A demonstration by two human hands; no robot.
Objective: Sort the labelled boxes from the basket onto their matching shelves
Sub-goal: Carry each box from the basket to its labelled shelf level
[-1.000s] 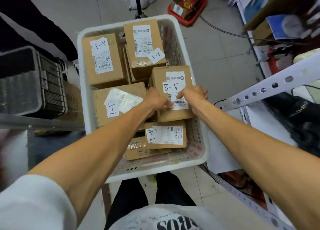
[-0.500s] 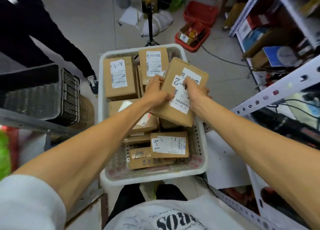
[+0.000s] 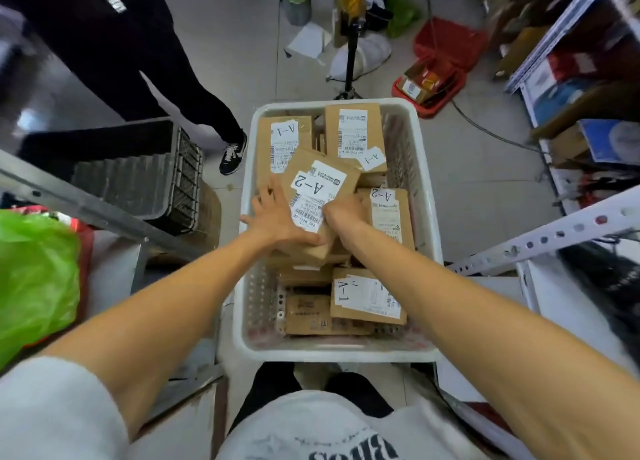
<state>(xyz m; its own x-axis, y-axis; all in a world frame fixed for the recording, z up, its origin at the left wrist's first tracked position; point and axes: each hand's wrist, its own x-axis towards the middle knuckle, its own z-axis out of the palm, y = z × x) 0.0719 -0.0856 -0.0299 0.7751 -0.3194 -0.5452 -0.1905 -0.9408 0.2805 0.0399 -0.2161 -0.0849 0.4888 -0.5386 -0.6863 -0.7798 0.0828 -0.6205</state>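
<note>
A white plastic basket (image 3: 427, 196) stands in front of me with several brown cardboard boxes in it. Both hands hold one box labelled A-2 (image 3: 320, 182), tilted above the others near the basket's middle. My left hand (image 3: 277, 219) grips its left side, fingers spread along the edge and thumb across the near end. My right hand (image 3: 343, 214) curls over its near right edge. A second A-2 box (image 3: 389, 217) lies just to the right of it. Boxes labelled A-1 lie at the far left (image 3: 282, 141), the far right (image 3: 356, 134) and the near right (image 3: 367, 297).
A white perforated shelf rail (image 3: 554, 234) juts in at the right, with stocked shelves (image 3: 588, 89) behind it. A grey metal rail (image 3: 86, 203), a dark crate (image 3: 145, 175) and a green bag (image 3: 31, 272) sit at the left. Another person's legs (image 3: 173, 79) stand beyond the crate.
The A-2 box has come up out of the basket's right side and shifted left, tilted in both hands. Another A-2 box now shows where it lay.
</note>
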